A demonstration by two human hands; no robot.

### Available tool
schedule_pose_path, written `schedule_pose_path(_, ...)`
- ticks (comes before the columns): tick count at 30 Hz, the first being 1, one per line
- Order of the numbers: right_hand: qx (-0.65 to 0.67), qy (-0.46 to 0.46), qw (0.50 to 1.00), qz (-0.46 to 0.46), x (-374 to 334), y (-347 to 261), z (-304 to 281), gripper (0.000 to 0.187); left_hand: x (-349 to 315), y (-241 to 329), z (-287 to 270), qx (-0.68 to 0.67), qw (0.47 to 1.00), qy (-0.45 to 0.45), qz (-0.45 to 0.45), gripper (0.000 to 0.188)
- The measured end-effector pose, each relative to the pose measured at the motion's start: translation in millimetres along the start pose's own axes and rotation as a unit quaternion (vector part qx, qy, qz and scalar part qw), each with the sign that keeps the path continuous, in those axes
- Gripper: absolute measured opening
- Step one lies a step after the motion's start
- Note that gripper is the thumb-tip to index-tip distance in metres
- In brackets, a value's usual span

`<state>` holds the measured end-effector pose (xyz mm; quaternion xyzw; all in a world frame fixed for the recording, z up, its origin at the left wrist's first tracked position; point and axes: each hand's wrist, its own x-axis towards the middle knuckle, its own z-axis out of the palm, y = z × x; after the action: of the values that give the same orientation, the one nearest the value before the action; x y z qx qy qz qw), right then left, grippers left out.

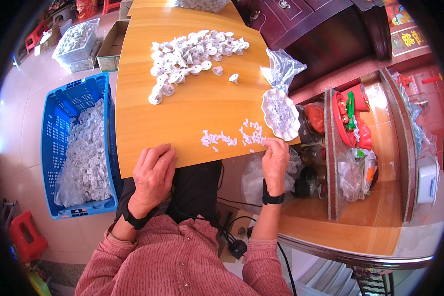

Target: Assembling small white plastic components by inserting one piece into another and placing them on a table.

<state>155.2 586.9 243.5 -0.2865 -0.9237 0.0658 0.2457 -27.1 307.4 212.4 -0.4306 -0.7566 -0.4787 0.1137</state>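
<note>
My left hand [155, 170] rests on the near edge of the wooden table [192, 116], its fingers stretched out and close together, holding nothing that I can see. My right hand [275, 157] is at the near right edge, fingertips drawn together beside a small heap of tiny white plastic pieces [252, 133]. What those fingertips pinch, if anything, is too small to make out. Another group of tiny pieces [219, 138] lies just left. A scalloped white dish [294, 129] beyond the right hand holds many more. Farther back lies a pile of round white plastic parts with stems [192, 54].
One stemmed part [234, 78] lies apart from the pile. A clear plastic bag [283, 69] sits at the table's right edge. On the floor at left stands a blue crate [49, 148] of white parts. Shelves [333, 182] with bags and jars flank the right side; a cable hangs below.
</note>
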Motion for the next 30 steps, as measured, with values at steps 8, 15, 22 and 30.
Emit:
schedule_pose_path(8,0.013,0.002,1.000,-0.006,-5.1,1.8,3.6,0.025,1.4,0.1,1.0,-0.003,1.000,0.001,0.003,0.022)
schedule_pose_path(15,0.004,-0.013,1.000,-0.015,2.2,-18.5,0.7,0.033,0.6,0.2,0.3,-0.001,1.000,0.002,0.000,0.023)
schedule_pose_path(22,-0.013,-0.020,1.000,-0.013,1.7,-16.3,9.6,0.039,-0.7,-2.7,2.2,0.007,1.000,0.003,0.015,0.027)
schedule_pose_path(30,-0.035,-0.036,0.998,-0.030,1.7,-22.1,13.0,0.042,-1.5,-1.9,1.5,0.001,1.000,-0.003,-0.002,0.023)
